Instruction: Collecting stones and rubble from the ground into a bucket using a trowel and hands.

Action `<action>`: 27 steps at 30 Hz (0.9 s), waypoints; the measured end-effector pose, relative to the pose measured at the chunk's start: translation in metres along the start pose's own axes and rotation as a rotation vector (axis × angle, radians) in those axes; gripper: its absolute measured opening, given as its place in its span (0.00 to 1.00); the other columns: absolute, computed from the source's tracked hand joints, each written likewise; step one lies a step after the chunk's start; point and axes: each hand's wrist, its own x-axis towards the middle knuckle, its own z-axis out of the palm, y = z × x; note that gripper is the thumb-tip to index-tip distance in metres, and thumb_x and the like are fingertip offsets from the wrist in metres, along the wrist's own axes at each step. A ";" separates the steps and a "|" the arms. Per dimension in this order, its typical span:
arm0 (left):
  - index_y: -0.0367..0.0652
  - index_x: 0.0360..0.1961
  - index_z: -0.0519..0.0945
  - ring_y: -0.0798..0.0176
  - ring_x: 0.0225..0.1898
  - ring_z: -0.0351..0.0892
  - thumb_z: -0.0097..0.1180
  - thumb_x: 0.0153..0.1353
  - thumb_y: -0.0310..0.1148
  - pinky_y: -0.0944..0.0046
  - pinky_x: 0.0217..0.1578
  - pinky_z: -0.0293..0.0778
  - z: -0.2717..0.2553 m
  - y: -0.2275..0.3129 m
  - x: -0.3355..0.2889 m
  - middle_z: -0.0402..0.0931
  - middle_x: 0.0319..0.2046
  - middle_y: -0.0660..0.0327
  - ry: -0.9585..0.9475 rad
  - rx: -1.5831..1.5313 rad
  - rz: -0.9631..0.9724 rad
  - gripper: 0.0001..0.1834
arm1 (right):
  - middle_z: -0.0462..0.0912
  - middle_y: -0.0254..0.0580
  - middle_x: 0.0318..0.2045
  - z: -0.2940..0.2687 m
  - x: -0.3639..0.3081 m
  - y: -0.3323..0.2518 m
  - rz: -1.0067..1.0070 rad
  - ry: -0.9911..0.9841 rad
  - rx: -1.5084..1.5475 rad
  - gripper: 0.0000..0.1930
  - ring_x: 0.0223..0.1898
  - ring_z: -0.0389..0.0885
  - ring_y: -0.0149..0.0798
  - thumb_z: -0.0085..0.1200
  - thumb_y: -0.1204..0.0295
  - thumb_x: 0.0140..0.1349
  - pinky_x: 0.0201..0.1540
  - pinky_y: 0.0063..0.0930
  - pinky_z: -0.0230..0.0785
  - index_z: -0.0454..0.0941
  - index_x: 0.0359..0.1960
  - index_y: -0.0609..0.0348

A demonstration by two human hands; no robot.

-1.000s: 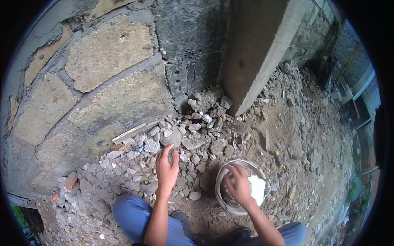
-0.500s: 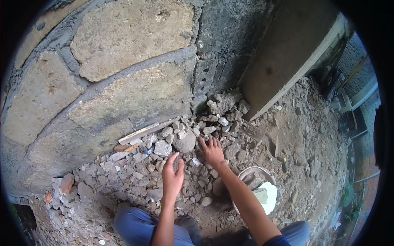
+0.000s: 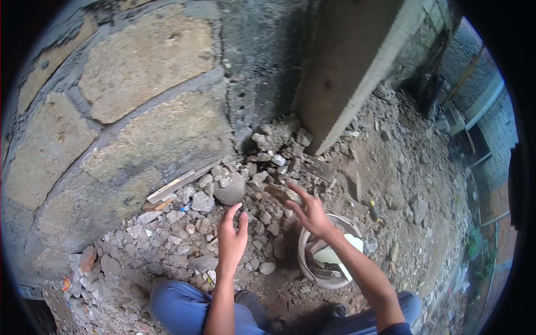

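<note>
Sticking out leftward from the right hand, a stone is sitting above or on the rubble; thumb and fingers are pinching its right end. The left hand is hovering with thumb and fingers spread, just beside a round rock. Under the right forearm, a bucket is holding a white slab. Beyond, a plank is lying along the wall, and a post is leaning behind the rubble.

— Can any text, label or number be read on the bucket or the stone wall?
— None can be read there, nor is any sign made out among the rubble.
</note>
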 end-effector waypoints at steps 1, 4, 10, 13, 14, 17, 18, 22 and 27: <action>0.33 0.58 0.77 0.41 0.59 0.78 0.54 0.72 0.36 0.53 0.61 0.70 0.012 0.008 0.000 0.79 0.54 0.41 -0.023 -0.015 0.008 0.20 | 0.83 0.61 0.40 -0.025 -0.018 -0.006 -0.112 0.066 -0.060 0.28 0.35 0.82 0.52 0.55 0.66 0.72 0.44 0.45 0.74 0.65 0.72 0.52; 0.34 0.59 0.76 0.41 0.58 0.78 0.54 0.72 0.36 0.53 0.60 0.70 0.037 0.023 -0.004 0.79 0.55 0.42 -0.095 -0.022 -0.011 0.20 | 0.78 0.58 0.58 -0.077 -0.086 -0.027 -0.088 0.032 -0.152 0.31 0.50 0.82 0.54 0.59 0.73 0.67 0.53 0.46 0.76 0.65 0.72 0.50; 0.35 0.61 0.75 0.42 0.62 0.74 0.53 0.73 0.39 0.53 0.64 0.67 0.103 0.038 -0.027 0.76 0.59 0.43 -0.399 0.064 0.134 0.22 | 0.57 0.55 0.75 -0.080 -0.209 0.012 0.086 -0.173 -0.560 0.36 0.77 0.51 0.58 0.57 0.46 0.64 0.77 0.57 0.45 0.64 0.73 0.36; 0.36 0.64 0.72 0.43 0.68 0.67 0.54 0.73 0.40 0.52 0.68 0.62 0.126 0.038 -0.040 0.69 0.66 0.43 -0.554 0.021 0.169 0.25 | 0.57 0.54 0.75 -0.076 -0.215 0.011 0.090 -0.078 -0.519 0.33 0.78 0.50 0.55 0.44 0.41 0.71 0.77 0.59 0.39 0.64 0.73 0.38; 0.36 0.64 0.72 0.43 0.68 0.67 0.54 0.73 0.40 0.52 0.68 0.62 0.127 0.038 -0.049 0.69 0.66 0.43 -0.569 0.035 0.172 0.25 | 0.57 0.54 0.75 -0.076 -0.211 0.008 0.080 -0.100 -0.512 0.33 0.78 0.51 0.55 0.40 0.40 0.72 0.77 0.59 0.37 0.64 0.73 0.39; 0.37 0.70 0.65 0.40 0.74 0.54 0.55 0.71 0.48 0.48 0.73 0.52 0.136 0.049 -0.069 0.57 0.72 0.41 -0.648 0.160 0.223 0.34 | 0.59 0.52 0.74 -0.075 -0.219 0.020 0.113 -0.011 -0.396 0.28 0.77 0.52 0.55 0.41 0.45 0.74 0.77 0.60 0.37 0.69 0.70 0.40; 0.37 0.70 0.65 0.40 0.74 0.54 0.55 0.71 0.48 0.48 0.73 0.52 0.138 0.051 -0.070 0.57 0.72 0.41 -0.655 0.162 0.226 0.34 | 0.60 0.52 0.74 -0.076 -0.222 0.026 0.126 0.040 -0.345 0.27 0.77 0.53 0.55 0.41 0.45 0.75 0.77 0.60 0.37 0.71 0.69 0.42; 0.39 0.74 0.61 0.43 0.77 0.49 0.56 0.70 0.51 0.49 0.74 0.49 0.137 0.035 -0.060 0.50 0.75 0.42 -0.593 0.344 0.217 0.39 | 0.60 0.53 0.74 -0.094 -0.219 0.067 0.200 0.369 -0.253 0.27 0.77 0.53 0.55 0.48 0.49 0.73 0.76 0.60 0.43 0.72 0.67 0.48; 0.35 0.73 0.59 0.49 0.73 0.57 0.64 0.66 0.43 0.52 0.71 0.56 0.177 0.017 -0.067 0.59 0.70 0.44 -0.442 -0.185 -0.158 0.42 | 0.57 0.58 0.75 -0.053 -0.244 0.108 0.545 0.616 0.453 0.47 0.76 0.54 0.56 0.61 0.44 0.61 0.76 0.58 0.47 0.56 0.76 0.53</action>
